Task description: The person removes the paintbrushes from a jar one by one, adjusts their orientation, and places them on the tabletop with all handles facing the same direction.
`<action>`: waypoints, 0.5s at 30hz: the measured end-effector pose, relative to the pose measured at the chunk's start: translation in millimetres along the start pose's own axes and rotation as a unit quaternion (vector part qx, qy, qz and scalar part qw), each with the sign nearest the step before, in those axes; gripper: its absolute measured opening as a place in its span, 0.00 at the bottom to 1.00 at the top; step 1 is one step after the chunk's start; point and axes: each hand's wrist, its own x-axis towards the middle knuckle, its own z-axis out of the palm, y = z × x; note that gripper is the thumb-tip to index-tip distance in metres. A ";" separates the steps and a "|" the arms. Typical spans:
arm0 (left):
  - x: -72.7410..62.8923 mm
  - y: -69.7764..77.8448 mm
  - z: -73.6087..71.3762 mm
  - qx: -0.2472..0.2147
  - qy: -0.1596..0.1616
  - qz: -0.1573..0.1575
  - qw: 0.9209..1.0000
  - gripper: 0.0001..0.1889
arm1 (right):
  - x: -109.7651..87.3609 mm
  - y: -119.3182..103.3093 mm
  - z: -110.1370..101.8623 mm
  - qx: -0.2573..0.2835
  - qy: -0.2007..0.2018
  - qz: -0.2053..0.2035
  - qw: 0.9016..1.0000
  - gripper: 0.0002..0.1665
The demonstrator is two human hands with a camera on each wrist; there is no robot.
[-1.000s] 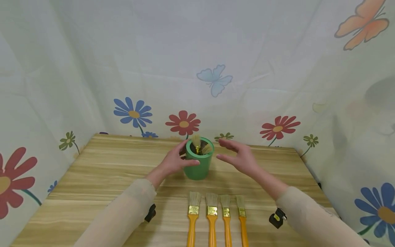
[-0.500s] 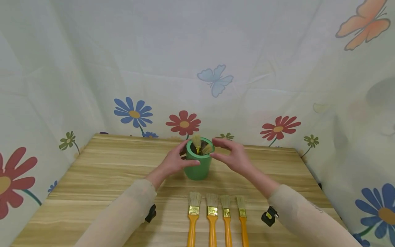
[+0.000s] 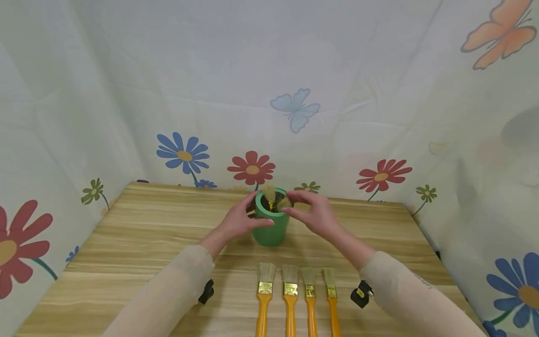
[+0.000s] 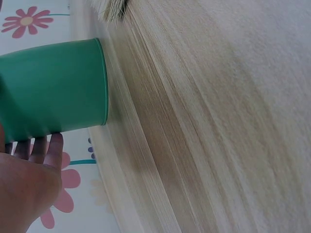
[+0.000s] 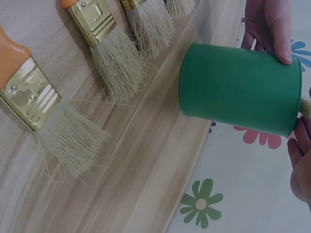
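A green cylindrical cup [image 3: 270, 229] stands upright on the table, with two paintbrushes inside, bristles up. One brush [image 3: 269, 193] leans toward the back; the other brush [image 3: 284, 203] tilts right, over the rim. My left hand [image 3: 237, 220] holds the cup from the left, thumb across its front and fingers behind. At the right of the rim, my right hand [image 3: 317, 213] has thumb and fingers on either side of the right-leaning brush's bristles. The right wrist view shows this hand [image 5: 302, 170] cut off at the frame edge. Both brush handles are hidden inside the cup.
Several orange-handled paintbrushes [image 3: 290, 290] lie in a row in front of the cup, bristles away from me. The wooden table [image 3: 160, 224] ends at a flower-print curtain [image 3: 210, 93]. Black devices hang at both wrists, such as the right one [image 3: 361, 294].
My right hand has moved left, from apart from the cup to its rim and the right-leaning brush, its fingers drawing closer together. My left hand stays on the cup.
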 end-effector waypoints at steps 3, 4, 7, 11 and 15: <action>-0.1 0.9 -0.2 -0.001 0.000 0.000 1.000 0.53 | 1.8 0.9 2.3 -0.015 0.005 -0.005 1.000 0.26; -0.1 1.2 -0.3 -0.001 0.001 0.001 1.000 0.53 | 2.6 1.4 3.1 -0.020 0.008 -0.008 1.000 0.25; -0.5 2.5 -0.5 -0.001 0.000 0.002 1.000 0.53 | 5.1 1.8 5.0 -0.032 0.015 -0.021 0.999 0.21; -1.5 2.4 -0.7 -0.001 -0.002 0.003 1.000 0.53 | 7.7 1.1 6.3 -0.045 0.022 -0.047 0.998 0.16; -0.5 0.9 -1.7 -0.003 -0.004 0.009 1.000 0.53 | 9.9 0.5 8.9 -0.060 0.029 -0.071 0.995 0.12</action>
